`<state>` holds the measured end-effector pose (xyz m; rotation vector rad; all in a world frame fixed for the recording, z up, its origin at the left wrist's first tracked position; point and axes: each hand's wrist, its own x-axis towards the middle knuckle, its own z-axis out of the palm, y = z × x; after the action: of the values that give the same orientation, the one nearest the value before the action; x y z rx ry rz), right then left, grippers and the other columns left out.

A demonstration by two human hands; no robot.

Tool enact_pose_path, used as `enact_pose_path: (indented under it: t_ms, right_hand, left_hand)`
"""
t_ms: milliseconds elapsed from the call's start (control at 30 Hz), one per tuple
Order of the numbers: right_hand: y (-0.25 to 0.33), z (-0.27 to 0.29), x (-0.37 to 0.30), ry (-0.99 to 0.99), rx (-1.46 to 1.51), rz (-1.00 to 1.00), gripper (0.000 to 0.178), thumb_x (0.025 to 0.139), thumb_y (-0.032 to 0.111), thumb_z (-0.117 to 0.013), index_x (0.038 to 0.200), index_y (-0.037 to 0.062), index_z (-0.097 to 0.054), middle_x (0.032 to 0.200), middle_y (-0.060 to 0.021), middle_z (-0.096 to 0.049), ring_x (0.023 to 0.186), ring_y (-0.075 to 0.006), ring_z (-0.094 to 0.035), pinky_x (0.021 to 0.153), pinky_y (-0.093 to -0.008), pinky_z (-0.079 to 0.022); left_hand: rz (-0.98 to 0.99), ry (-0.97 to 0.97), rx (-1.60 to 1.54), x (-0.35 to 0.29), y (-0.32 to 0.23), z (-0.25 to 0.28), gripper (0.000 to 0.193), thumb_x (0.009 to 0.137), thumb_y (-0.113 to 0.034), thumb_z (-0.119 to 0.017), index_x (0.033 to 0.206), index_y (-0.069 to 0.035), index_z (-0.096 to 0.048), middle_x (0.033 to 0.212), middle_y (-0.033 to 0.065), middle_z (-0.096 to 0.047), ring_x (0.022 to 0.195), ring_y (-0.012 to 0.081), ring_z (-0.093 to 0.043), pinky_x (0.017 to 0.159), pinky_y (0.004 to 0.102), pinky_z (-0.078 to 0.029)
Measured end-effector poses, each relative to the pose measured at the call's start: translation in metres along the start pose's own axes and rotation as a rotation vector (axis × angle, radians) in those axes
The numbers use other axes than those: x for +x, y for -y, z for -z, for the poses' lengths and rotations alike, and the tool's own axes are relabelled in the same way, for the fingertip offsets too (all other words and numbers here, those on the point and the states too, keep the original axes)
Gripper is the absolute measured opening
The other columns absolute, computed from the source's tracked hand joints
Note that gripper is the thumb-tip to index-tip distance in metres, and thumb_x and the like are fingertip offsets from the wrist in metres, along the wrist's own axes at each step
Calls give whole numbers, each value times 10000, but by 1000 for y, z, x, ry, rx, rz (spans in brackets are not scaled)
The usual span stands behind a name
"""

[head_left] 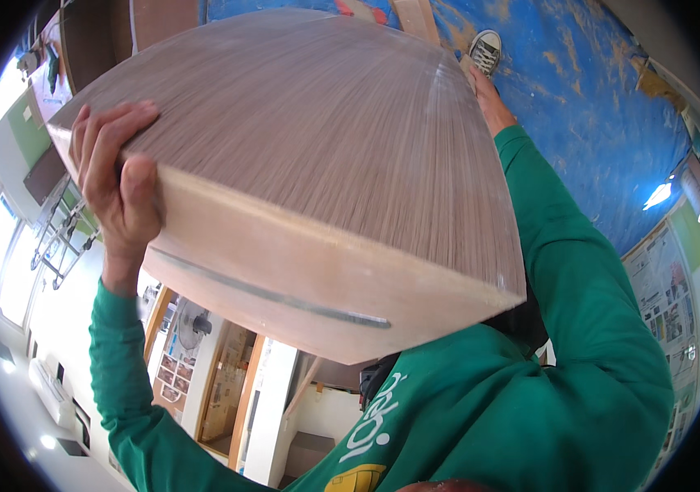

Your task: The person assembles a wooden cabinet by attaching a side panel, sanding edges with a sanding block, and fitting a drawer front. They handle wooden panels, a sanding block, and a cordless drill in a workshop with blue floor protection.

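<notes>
A large wooden piece, seemingly a cabinet or thick panel point(309, 139), fills the middle of the view. Its broad face has grey-brown wood grain. The near side is pale and bare, with a narrow dark strip point(276, 297) running along it. At the left corner, my left hand point(116, 168) is closed over the edge, fingers and thumb lying on the grained face. Farther away, my right hand point(491, 102) grips the far right edge; most of its fingers are hidden. The wood is tilted close in front of my body.
A blue floor covering point(579, 131) with pale brown dust lies beyond, with a shoe point(486, 51) on it. Wooden boards point(415, 18) are at the far side. A metal rack point(61, 234) stands on the left, and a bright lamp point(658, 196) shines on the right.
</notes>
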<state>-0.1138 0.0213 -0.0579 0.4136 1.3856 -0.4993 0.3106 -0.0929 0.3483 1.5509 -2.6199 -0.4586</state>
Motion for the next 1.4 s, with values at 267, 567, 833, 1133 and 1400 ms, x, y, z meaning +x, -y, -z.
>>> enact_pose_path:
  t_ms: [267, 567, 833, 1133, 1400]
  right_hand:
    - [7, 15, 105, -100, -92, 61, 499, 1095, 418, -442, 1404, 41, -549, 1353, -140, -644, 1201, -284, -661, 1012, -521, -540]
    - [11, -15, 11, -84, -18, 48, 454, 1113, 377, -407, 1377, 46, -569, 1325, -125, -665, 1156, -267, -688, 990, -481, -563]
    - [0, -47, -190, 67, 78, 78, 433, 1110, 348, -427, 1404, 50, -540, 1285, -123, -668, 1148, -252, -685, 971, -425, -576]
    - [3, 17, 78, 5, 129, -37, 470, 1097, 371, -477, 1417, 29, -521, 1368, -144, -621, 1198, -302, -647, 1006, -503, -552]
    - [19, -2, 69, 15, 29, -18, 427, 1127, 328, -358, 1395, 42, -527, 1316, -126, -657, 1136, -279, -691, 950, -506, -590]
  left_hand:
    - [-35, 92, 87, -8, 23, 7, 662, 1032, -632, -226, 1093, -159, -685, 1104, 93, -728, 1184, 278, -651, 1211, 625, -310]
    - [7, 122, 67, -5, 11, 9, 664, 1060, -591, -222, 1090, -113, -682, 1117, 101, -715, 1204, 274, -633, 1240, 579, -265]
    - [27, 97, 70, 0, -4, 2, 659, 1044, -566, -302, 1064, -56, -719, 1078, 127, -718, 1169, 315, -633, 1235, 573, -249]
    - [11, 140, 77, -9, 21, 11, 692, 1034, -684, -177, 1089, -179, -646, 1104, 73, -685, 1197, 285, -614, 1241, 633, -253]
    - [30, 114, 66, -13, 20, 9, 705, 1021, -709, -203, 1064, -165, -649, 1062, 74, -687, 1131, 280, -635, 1219, 623, -287]
